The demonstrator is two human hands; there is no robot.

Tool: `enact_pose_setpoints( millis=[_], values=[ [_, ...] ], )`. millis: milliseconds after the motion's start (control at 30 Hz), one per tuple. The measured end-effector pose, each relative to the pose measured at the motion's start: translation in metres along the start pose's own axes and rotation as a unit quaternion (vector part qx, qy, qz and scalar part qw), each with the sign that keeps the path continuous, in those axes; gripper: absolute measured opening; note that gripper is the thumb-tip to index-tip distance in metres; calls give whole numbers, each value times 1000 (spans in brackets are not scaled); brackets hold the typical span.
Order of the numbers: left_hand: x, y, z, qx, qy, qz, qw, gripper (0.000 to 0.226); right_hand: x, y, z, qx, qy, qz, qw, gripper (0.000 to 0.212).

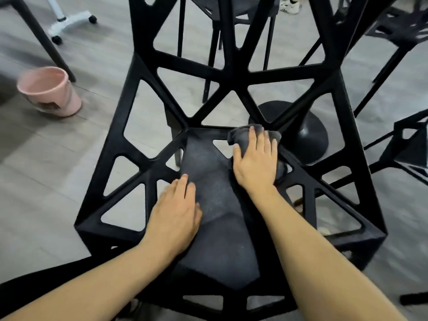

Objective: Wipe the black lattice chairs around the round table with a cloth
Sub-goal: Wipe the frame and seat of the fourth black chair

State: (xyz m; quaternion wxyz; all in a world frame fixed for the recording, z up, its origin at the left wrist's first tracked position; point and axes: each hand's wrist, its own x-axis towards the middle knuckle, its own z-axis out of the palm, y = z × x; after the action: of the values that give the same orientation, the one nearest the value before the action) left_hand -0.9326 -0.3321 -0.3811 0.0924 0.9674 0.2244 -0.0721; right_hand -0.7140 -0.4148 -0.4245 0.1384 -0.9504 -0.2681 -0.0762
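Looking straight down at one black lattice chair [176,93], all those triangle cutouts with grey floor [58,172] showing through. The solid middle panel of the seat [215,205] looks dusty grey compared with the bars round it.

The right hand [256,162] is laid flat on a dark grey cloth [240,133], fingers straight and a bit spread, pressing it down at the back of the seat, right where the seat meets the chair's backrest. The cloth is bunched up, poking out past the fingertips and a little at the right side of the palm. No curling round it, just pushing on it.

The left hand [177,213] rests on the left edge of that seat panel, nearer the front of the chair, fingers relaxed and mostly straight, not holding anything.

Around the chair: a pink bucket [49,91] sits on the floor well off to the chair's left. Behind the chair on the right is a round black pedestal base [310,133]. More black lattice chairs [403,28] stand further back and to the right. Back left of the chair there's a white wheeled stand base [69,22], and at the top behind the chair a white sneaker [289,5].
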Motion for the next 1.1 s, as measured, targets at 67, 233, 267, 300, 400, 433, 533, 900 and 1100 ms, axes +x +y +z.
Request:
enact_pose_setpoints(
  millis=[67, 233, 267, 300, 400, 433, 533, 900, 1100],
  values=[
    [-8, -11, -1, 48, -22, 11, 999, 52, -15, -41, 8, 50, -47, -72, 995, 74],
    [-5, -19, -8, 37, -34, 59, 997, 68, -10, -41, -3, 93, -143, -277, 946, 66],
    [-5, -22, -8, 31, -46, 60, 997, 67, -8, -24, -6, 76, -140, -269, 950, 66],
    [-4, -25, -9, 27, -53, 68, 996, 67, -7, -7, -9, 53, -123, -235, 963, 65],
    [-3, -32, -7, 22, -69, 81, 994, 70, -8, 26, -14, 4, -7, -85, 996, 63],
    [-3, -33, -7, 17, -72, 82, 994, 70, -8, 22, -11, 2, 20, -46, 999, 63],
    [-4, -34, -8, 15, -86, 96, 991, 72, -18, -19, -1, 29, 4, -65, 997, 60],
    [26, -77, -45, 115, 68, 92, 987, 61, -67, 9, -30, 23, -33, -155, 987, 54],
    [23, -77, -36, 43, 62, 108, 991, 62, -92, -47, -33, 79, -54, -85, 992, 52]
  ],
)
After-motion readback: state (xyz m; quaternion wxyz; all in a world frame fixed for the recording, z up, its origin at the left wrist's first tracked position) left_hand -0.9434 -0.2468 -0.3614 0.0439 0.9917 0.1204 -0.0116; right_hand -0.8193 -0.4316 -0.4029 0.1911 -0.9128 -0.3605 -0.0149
